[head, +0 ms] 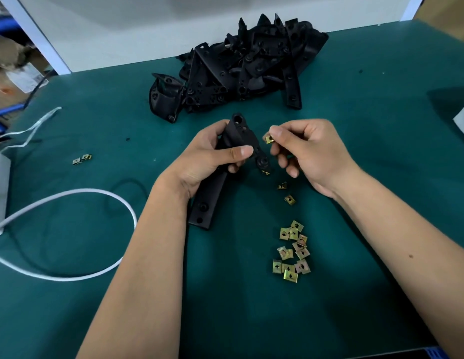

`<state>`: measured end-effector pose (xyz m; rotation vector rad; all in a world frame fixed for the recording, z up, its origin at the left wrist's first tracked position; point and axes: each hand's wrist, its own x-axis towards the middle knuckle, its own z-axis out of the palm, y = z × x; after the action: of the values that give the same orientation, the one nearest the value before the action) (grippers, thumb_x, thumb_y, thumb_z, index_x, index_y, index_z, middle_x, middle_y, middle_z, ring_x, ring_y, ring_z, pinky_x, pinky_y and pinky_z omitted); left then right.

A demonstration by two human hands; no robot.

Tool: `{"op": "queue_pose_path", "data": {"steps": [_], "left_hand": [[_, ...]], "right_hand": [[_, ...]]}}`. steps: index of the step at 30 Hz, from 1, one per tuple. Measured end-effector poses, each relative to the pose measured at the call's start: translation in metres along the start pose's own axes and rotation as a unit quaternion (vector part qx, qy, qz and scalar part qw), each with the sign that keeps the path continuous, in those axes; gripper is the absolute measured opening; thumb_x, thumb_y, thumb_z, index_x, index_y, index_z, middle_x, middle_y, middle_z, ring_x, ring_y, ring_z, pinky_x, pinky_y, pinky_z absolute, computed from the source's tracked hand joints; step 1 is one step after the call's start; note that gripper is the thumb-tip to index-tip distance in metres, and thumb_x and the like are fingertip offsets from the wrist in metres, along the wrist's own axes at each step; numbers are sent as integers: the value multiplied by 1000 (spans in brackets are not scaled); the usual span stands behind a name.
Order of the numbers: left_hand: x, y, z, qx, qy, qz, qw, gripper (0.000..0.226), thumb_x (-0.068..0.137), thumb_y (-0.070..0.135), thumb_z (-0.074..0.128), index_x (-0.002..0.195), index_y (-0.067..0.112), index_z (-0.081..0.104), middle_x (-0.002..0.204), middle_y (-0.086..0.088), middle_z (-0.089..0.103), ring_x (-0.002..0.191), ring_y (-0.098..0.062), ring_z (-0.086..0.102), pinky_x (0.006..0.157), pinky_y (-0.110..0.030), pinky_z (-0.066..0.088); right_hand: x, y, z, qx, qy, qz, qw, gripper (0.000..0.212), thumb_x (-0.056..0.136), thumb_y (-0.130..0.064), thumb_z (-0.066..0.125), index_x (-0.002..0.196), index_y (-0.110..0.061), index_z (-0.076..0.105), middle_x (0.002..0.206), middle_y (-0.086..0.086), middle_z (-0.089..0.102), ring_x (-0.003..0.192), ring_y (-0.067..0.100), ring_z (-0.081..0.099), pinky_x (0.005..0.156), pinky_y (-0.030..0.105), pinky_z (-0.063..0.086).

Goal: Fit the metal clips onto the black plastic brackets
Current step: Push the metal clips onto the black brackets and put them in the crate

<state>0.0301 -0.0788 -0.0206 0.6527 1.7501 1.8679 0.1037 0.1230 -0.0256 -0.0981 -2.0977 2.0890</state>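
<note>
My left hand (209,158) grips a long black plastic bracket (240,137) above the green mat, thumb pressed across its middle. The bracket's lower end reaches down past my wrist. A brass-coloured clip (265,172) sits on the bracket's lower right lobe. My right hand (307,151) pinches another metal clip (269,138) between thumb and forefinger, just right of the bracket and not touching it. Several loose clips (293,251) lie in a cluster below my hands, with two more (286,193) nearer the bracket.
A heap of black brackets (241,66) lies at the back against a white wall. Two stray clips (82,159) rest at the left. A white cable (70,193) loops over the mat's left side, beside a white box (0,193). The green mat (381,125) covers the table.
</note>
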Motion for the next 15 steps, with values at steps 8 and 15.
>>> {"op": "queue_pose_path", "data": {"steps": [8, 15], "left_hand": [[0, 0, 1, 4, -4, 11, 1000, 35, 84, 10, 74, 113, 3, 55, 85, -7, 58, 67, -13, 53, 57, -22, 47], [2, -4, -1, 4, 0, 20, 1000, 32, 85, 10, 75, 109, 3, 55, 84, -5, 60, 68, -13, 52, 56, -22, 46]], "right_hand": [[-4, -3, 10, 9, -16, 17, 1000, 27, 100, -22, 68, 80, -3, 69, 61, 2, 59, 47, 14, 50, 35, 21, 31], [-6, -6, 11, 1, -22, 22, 1000, 31, 99, -21, 68, 71, -9, 67, 60, 3, 57, 47, 13, 48, 35, 20, 30]]}}
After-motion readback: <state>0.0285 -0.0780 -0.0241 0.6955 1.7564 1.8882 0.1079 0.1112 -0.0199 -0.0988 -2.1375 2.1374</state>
